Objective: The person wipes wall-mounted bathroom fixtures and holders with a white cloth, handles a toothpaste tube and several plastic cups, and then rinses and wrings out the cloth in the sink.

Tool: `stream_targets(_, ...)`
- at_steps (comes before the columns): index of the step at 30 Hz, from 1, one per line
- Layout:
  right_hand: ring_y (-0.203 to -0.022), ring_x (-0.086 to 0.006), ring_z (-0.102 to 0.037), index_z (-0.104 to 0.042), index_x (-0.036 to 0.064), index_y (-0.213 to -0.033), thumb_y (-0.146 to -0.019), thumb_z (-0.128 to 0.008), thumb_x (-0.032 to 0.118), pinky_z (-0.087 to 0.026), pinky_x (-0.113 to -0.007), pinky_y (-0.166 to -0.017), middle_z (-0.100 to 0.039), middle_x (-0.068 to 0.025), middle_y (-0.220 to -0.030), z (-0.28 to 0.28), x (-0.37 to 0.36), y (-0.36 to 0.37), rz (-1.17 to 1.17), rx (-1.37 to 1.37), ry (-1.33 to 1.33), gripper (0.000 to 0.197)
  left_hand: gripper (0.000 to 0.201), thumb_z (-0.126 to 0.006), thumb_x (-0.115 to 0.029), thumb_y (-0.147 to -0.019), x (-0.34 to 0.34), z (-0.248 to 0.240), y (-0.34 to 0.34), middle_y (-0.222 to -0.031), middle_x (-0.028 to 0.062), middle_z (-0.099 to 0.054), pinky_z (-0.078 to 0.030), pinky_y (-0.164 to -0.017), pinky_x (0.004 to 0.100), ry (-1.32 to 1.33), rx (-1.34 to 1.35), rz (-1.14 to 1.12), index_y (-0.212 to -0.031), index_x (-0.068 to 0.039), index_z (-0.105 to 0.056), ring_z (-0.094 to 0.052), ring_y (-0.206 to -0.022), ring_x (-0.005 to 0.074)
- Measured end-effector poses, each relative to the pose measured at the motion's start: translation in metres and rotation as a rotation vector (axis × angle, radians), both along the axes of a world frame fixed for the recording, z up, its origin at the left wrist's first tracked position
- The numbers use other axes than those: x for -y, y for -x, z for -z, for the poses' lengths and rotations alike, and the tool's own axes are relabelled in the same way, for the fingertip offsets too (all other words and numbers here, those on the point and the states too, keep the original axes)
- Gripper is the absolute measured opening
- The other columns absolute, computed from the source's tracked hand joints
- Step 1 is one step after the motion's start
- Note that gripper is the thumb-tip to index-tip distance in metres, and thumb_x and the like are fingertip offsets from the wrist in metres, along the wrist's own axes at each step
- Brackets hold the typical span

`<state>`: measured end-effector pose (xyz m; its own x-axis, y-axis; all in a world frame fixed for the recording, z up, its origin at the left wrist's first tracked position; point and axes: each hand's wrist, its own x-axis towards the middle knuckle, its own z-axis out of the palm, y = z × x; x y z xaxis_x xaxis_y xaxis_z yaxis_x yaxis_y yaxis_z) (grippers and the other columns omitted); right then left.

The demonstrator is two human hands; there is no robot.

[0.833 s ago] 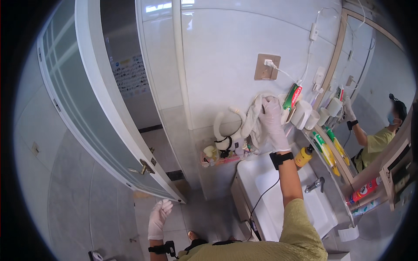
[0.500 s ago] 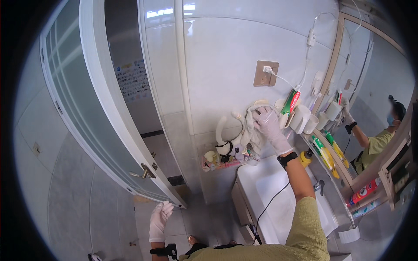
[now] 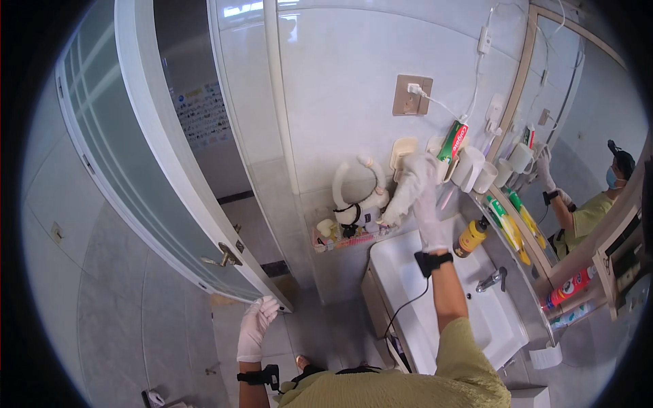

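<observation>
My right hand [image 3: 426, 211], in a white glove, grips a whitish cloth [image 3: 410, 188] in front of the tiled wall, above the basin's far left corner. The bunched cloth hides part of the fingers. Just left of it, a beige hook plate [image 3: 403, 151] shows on the wall. Beneath the cloth, a wall basket [image 3: 333, 239] carries a white curved-armed device [image 3: 360, 211] and small items. My left hand [image 3: 256, 330], also gloved, is in the air beside the door's lower edge, fingers loosely curled together with nothing seen in them.
A white door [image 3: 178, 170] with frosted glass stands ajar on the left. Right of the cloth are a toothpaste box [image 3: 451, 141] and white cups [image 3: 469, 168]. The white basin [image 3: 394, 272] has a tap [image 3: 491, 280] and a yellow bottle [image 3: 471, 238]; a cable trails from my right wrist.
The cloth has come away from the wall hook, which now shows, and moved right and nearer with my right hand. My left hand has risen slightly and shifted right.
</observation>
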<state>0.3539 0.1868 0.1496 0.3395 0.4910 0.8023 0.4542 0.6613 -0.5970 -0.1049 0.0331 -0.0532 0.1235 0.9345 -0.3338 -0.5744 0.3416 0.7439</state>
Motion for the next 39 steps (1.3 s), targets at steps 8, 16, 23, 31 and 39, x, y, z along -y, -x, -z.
stream_targets(8,-0.096,-0.0360,-0.050,-0.058,0.0020,-0.105,-0.077,-0.062,0.013,-0.041,-0.041,-0.085,-0.055,-0.0163,-0.097,0.033,0.040,0.000,-0.322,-0.624,0.092,0.031,0.037,-0.042,-0.029,-0.097,-0.005,-0.001,-0.008,-0.106,0.0113,-0.064,-0.048,-0.081,0.0320,0.024,-0.062,0.074,-0.116,0.000,-0.053,-0.062,-0.096,0.0211)
stream_targets(16,-0.097,-0.0370,-0.050,-0.056,0.0013,-0.108,-0.077,-0.061,0.011,-0.040,-0.041,-0.087,-0.055,-0.0173,-0.097,0.027,-0.016,-0.001,0.263,-0.025,0.041,0.032,0.038,-0.043,-0.029,-0.097,-0.014,0.009,-0.014,-0.109,0.0116,-0.062,-0.046,-0.083,0.0335,0.026,-0.039,0.128,-0.118,0.000,-0.052,-0.061,-0.100,0.0222)
stream_targets(23,-0.101,-0.0325,-0.052,-0.051,0.0004,-0.114,-0.080,-0.057,0.006,-0.041,-0.039,-0.089,-0.057,-0.0170,-0.101,0.015,-0.054,0.006,0.609,0.175,0.108,0.035,0.039,-0.043,-0.031,-0.097,-0.019,0.024,-0.015,-0.109,0.0111,-0.063,-0.046,-0.084,0.0345,0.034,-0.006,0.122,-0.119,0.000,-0.051,-0.060,-0.100,0.0224)
stream_targets(31,-0.087,-0.0154,-0.058,-0.059,0.0038,-0.107,-0.085,-0.058,0.006,-0.048,-0.030,-0.076,-0.061,-0.0051,-0.098,0.023,-0.034,0.014,-0.006,-0.513,0.059,0.022,0.034,-0.044,-0.030,-0.096,-0.015,0.013,-0.014,-0.105,0.0105,-0.063,-0.047,-0.083,0.0366,0.058,-0.001,0.040,-0.115,-0.002,-0.052,-0.061,-0.098,0.0238)
stream_targets(39,-0.088,-0.0162,-0.056,-0.056,0.0004,-0.109,-0.089,-0.054,0.012,-0.047,-0.030,-0.077,-0.060,-0.0058,-0.098,0.010,-0.037,0.005,0.073,-0.208,0.053,0.024,0.034,-0.043,-0.029,-0.097,-0.009,0.013,-0.008,-0.100,0.0091,-0.063,-0.046,-0.084,0.0365,0.077,0.003,0.048,-0.116,-0.002,-0.052,-0.061,-0.095,0.0232)
